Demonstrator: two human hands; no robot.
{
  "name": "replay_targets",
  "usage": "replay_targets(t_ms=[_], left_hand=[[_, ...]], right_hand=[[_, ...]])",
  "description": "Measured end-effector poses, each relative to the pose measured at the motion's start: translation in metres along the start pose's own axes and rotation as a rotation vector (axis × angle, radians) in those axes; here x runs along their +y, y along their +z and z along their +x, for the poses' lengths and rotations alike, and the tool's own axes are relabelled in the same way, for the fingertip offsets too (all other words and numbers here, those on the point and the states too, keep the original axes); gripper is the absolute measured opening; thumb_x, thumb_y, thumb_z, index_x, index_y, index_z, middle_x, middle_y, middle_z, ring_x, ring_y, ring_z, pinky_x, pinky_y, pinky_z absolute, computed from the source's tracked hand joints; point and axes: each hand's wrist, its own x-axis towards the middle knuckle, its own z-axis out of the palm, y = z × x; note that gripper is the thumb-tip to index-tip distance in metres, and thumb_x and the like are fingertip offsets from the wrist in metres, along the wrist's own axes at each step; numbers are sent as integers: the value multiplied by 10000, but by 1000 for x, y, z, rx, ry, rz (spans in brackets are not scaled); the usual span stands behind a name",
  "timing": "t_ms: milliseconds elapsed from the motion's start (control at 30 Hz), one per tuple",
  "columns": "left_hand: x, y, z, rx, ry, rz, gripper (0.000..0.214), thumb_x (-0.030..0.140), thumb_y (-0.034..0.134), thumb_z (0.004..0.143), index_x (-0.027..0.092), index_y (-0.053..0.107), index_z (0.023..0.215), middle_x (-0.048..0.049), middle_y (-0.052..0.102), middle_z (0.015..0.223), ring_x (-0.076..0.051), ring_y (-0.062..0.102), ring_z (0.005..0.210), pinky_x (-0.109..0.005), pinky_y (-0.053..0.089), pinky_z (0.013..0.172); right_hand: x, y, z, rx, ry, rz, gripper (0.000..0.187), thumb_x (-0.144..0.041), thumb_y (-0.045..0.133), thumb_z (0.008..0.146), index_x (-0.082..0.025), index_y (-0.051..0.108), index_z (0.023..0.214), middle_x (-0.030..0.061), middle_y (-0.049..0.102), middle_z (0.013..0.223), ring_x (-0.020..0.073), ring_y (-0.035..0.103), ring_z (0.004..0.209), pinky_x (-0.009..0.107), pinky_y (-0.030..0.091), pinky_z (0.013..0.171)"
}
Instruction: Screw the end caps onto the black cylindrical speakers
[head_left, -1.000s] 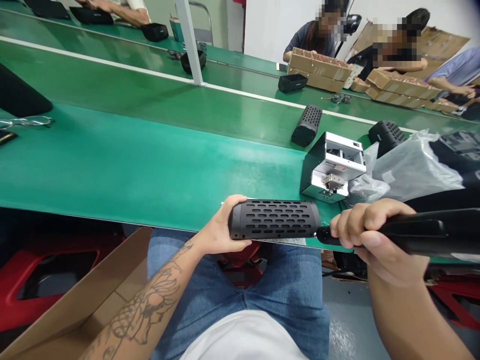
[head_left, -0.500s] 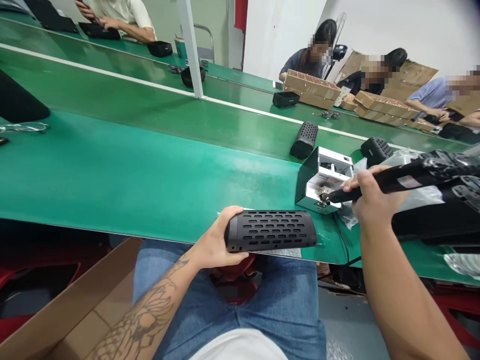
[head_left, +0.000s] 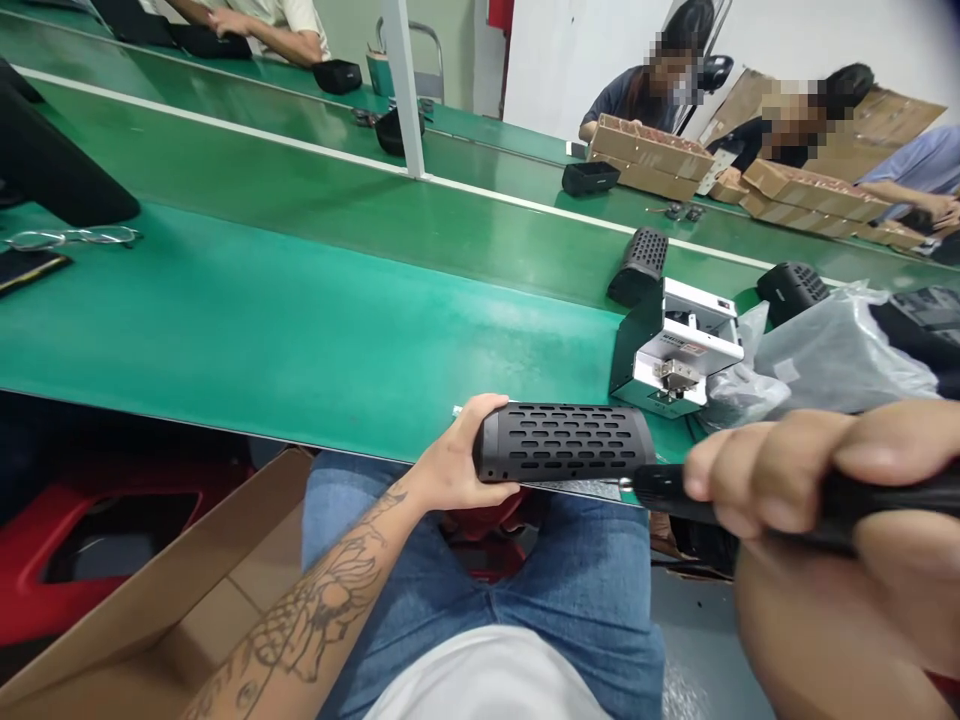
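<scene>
Left hand point(head_left: 469, 445) closed around a black perforated cylindrical speaker point(head_left: 562, 443), which lay lengthwise just over the near edge of the green bench point(head_left: 247, 320). Right hand point(head_left: 787, 480) closed around the grip of a black electric screwdriver point(head_left: 664, 483), its nose at the speaker's right end. Just beyond the speaker: a white-and-black screw feeder point(head_left: 675, 345). Farther past the speaker, to the right: a translucent plastic bag point(head_left: 840, 355). Second speaker point(head_left: 639, 265) stood upright well beyond the first. Below the speaker: blue jeans point(head_left: 570, 590) on the person's lap, and a cardboard box point(head_left: 187, 590) off to the left.
</scene>
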Motion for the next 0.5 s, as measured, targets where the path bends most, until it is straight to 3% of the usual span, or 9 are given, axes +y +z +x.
replay_targets(t_ms=[100,267,500], left_hand=[[0,1,0,10,13,-6,1120,369,972,835,322,363,1774,-163,555,1718,-409,636,1584,-609,545,1369],[-1,4,1,27,40,-17,1136,362,987,812,318,368,1763,-165,561,1699,-412,638,1572,-602,555,1359],[-1,5,1,30,32,-26,1154,343,1003,774,314,389,1751,-168,570,1700,-414,650,1563,-605,556,1357]], right_hand=[[16,20,-1,-120,19,123,148,-319,951,1023,-266,842,1107,-10,702,696,186,660,522,413,651,612],[43,23,8,-130,40,163,161,-278,961,1001,-234,820,1064,-5,729,703,173,685,532,373,673,600],[53,26,6,-142,116,158,196,-254,967,993,-234,772,991,-21,722,693,157,684,521,342,678,586]])
